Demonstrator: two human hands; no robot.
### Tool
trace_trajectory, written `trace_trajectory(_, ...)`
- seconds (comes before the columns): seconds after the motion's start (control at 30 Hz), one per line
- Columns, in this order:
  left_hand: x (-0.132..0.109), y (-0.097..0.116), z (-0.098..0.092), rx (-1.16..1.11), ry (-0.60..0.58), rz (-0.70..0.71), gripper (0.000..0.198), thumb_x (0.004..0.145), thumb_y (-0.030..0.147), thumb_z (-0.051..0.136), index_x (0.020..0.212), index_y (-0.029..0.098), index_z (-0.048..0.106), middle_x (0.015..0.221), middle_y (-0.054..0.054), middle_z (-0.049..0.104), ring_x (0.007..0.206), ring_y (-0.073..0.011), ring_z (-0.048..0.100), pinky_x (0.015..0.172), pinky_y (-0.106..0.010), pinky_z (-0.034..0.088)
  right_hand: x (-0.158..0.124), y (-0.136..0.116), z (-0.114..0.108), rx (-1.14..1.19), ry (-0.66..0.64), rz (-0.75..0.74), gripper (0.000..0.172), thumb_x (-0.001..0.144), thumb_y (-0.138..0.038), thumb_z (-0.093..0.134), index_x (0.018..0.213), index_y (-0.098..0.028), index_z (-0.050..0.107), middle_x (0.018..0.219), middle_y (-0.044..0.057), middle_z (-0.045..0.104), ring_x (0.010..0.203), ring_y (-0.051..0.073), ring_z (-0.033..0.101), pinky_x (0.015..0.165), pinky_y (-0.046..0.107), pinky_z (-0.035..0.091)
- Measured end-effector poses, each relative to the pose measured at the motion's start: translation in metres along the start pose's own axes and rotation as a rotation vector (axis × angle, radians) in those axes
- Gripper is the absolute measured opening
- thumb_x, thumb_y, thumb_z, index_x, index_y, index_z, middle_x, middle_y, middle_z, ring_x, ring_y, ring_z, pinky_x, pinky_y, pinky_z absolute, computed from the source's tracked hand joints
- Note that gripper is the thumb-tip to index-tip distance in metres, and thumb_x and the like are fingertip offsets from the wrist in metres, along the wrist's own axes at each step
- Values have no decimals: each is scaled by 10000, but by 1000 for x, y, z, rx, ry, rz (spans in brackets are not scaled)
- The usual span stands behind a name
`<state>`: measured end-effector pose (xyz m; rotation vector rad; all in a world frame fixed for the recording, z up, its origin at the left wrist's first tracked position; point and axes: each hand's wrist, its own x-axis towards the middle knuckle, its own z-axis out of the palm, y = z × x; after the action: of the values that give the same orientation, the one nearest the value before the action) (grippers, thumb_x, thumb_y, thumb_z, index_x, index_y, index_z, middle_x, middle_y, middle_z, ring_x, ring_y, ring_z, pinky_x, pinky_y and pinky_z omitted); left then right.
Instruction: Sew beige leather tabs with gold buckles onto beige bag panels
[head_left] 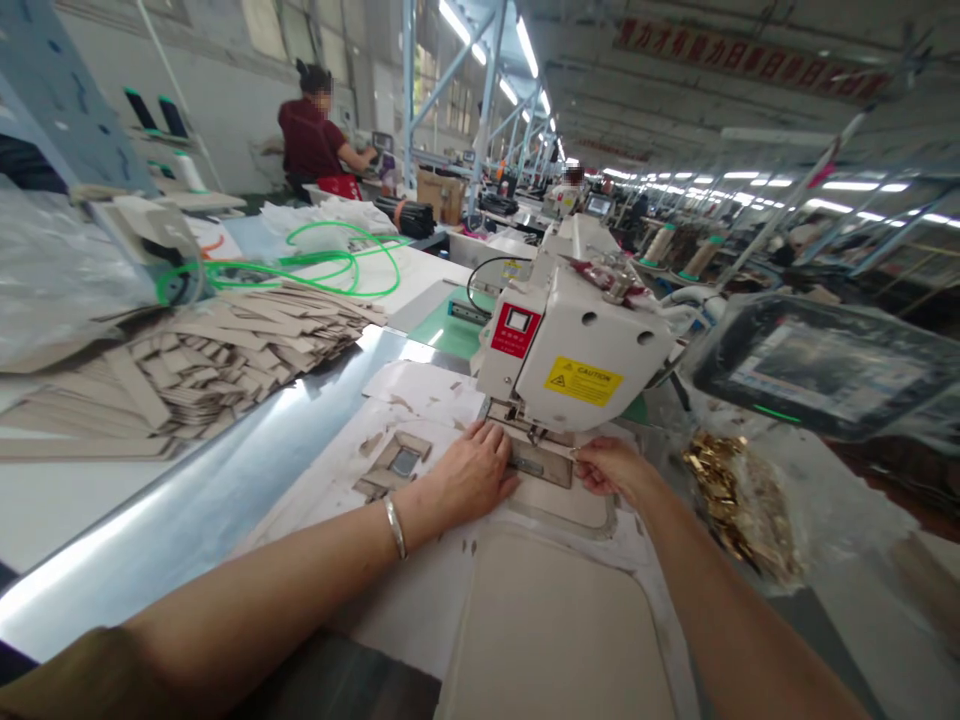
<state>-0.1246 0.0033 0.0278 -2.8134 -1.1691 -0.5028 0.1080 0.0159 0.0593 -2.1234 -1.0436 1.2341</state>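
Observation:
My left hand (480, 470) lies palm down on a white template sheet (442, 400), its fingers touching the left end of a beige strip (551, 445) beneath the sewing machine head (592, 340). At the strip's other end my right hand (606, 466) is closed, thumb and fingers pinching it; a small shiny bit shows at the fingertips. The strip crosses a rectangular opening with a metal piece in it, just under the presser foot. Closer to me lies a large beige panel (562, 630) with rounded corners. Left of my hand is a beige frame (401, 460) around a small square window.
Many cut beige strips (217, 360) are heaped at the left, beside green tubing (345, 265). On the right are a plastic bag of gold metal parts (739, 500) and a control screen (825, 365). A co-worker (315, 140) stands at the back left.

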Motion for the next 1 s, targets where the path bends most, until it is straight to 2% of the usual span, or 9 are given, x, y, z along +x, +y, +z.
trace_trajectory(0.1, 2, 7, 6, 27, -9, 27, 357, 906, 368, 566, 1120, 82, 566, 1160, -165, 592, 1188, -282, 517, 1072, -422, 353, 3, 9, -11, 9, 11, 12, 135, 871, -141, 560, 740, -157, 531, 505, -13, 592, 394, 91, 534, 478, 221, 475)
trace_trajectory(0.3, 3, 23, 12, 40, -46, 114, 237, 940, 238, 498, 1111, 101, 588, 1140, -144, 617, 1120, -256, 562, 1045, -384, 383, 9, 27, -33, 23, 31, 37, 131, 867, -146, 569, 744, -165, 530, 508, -21, 587, 400, 96, 547, 483, 220, 480)
trace_trajectory(0.5, 4, 38, 19, 34, -46, 175, 395, 961, 214, 444, 1319, 51, 488, 1334, -177, 549, 1265, -256, 498, 1113, -374, 323, 16, 48, -57, 3, 70, 46, 111, 845, -176, 603, 753, -166, 541, 545, -17, 613, 419, 94, 561, 510, 221, 491)
trace_trajectory(0.6, 5, 44, 22, 48, -52, 178, 425, 956, 208, 448, 1342, 32, 477, 1359, -176, 537, 1290, -273, 479, 1123, -373, 316, 17, 52, -62, 2, 82, 40, 117, 863, -183, 594, 758, -166, 545, 550, -24, 611, 423, 88, 564, 506, 210, 480)
trace_trajectory(0.77, 8, 47, 17, 16, -71, 148, 384, 946, 173, 446, 1298, 33, 510, 1337, -187, 550, 1280, -262, 490, 1093, -373, 366, 12, 50, -59, 7, 96, 23, 134, 862, -165, 581, 737, -167, 533, 526, -29, 596, 403, 85, 547, 482, 206, 462)
trace_trajectory(0.87, 9, 49, 9, -35, -77, 148, 305, 941, 131, 433, 1209, 62, 560, 1276, -184, 576, 1234, -248, 518, 1054, -375, 411, 9, 49, -57, 31, 94, -1, 123, 848, -158, 590, 736, -162, 538, 525, -24, 599, 403, 86, 544, 473, 200, 452)
trace_trajectory(1.0, 5, 70, -8, -163, -125, 158, 168, 931, 154, 496, 1042, 107, 612, 1087, -129, 619, 1078, -237, 581, 969, -362, 473, 4, 50, -57, 47, 124, -20, 115, 826, -141, 614, 732, -161, 552, 531, -28, 605, 424, 79, 554, 481, 183, 444)
